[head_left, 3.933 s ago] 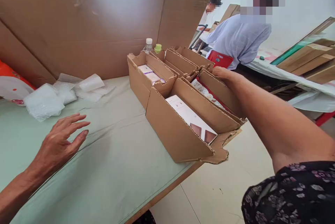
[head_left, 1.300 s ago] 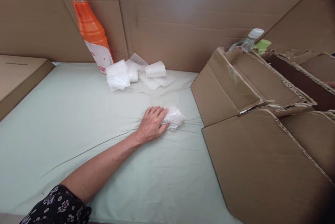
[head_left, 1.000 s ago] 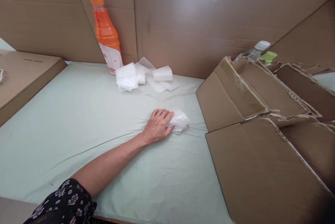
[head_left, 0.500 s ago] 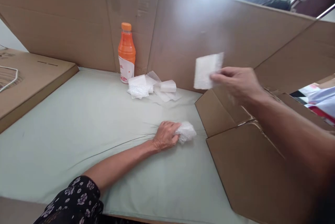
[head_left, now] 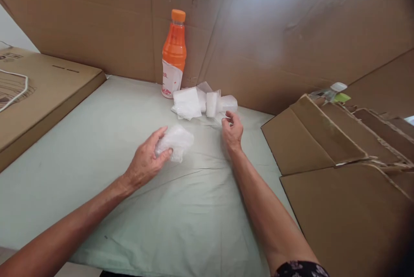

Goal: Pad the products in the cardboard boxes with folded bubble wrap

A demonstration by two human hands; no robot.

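Observation:
My left hand [head_left: 149, 152] holds a crumpled piece of bubble wrap [head_left: 176, 141] between thumb and fingers, over the middle of the green cloth [head_left: 181, 208]. Near the back, my right hand [head_left: 233, 132] has its fingers loosely curled and apart, with nothing visible between them. Just beyond its fingertips is a pile of folded white wrapping pieces [head_left: 187, 102]. A small folded piece [head_left: 211, 104] and a rolled translucent piece [head_left: 228, 103] lie at the pile's right end.
An orange-capped bottle of orange drink [head_left: 174, 52] stands upright behind the pile, against a tall cardboard wall [head_left: 103, 22]. At left lies a flat cardboard box [head_left: 64, 83] with a white wire on it. Open cardboard boxes [head_left: 343, 208] stand at right, with a clear plastic bottle [head_left: 334, 90] showing.
My right hand has come down and left from above the boxes to the pile, and its white piece is no longer in it. My left hand has moved left with the bubble wrap.

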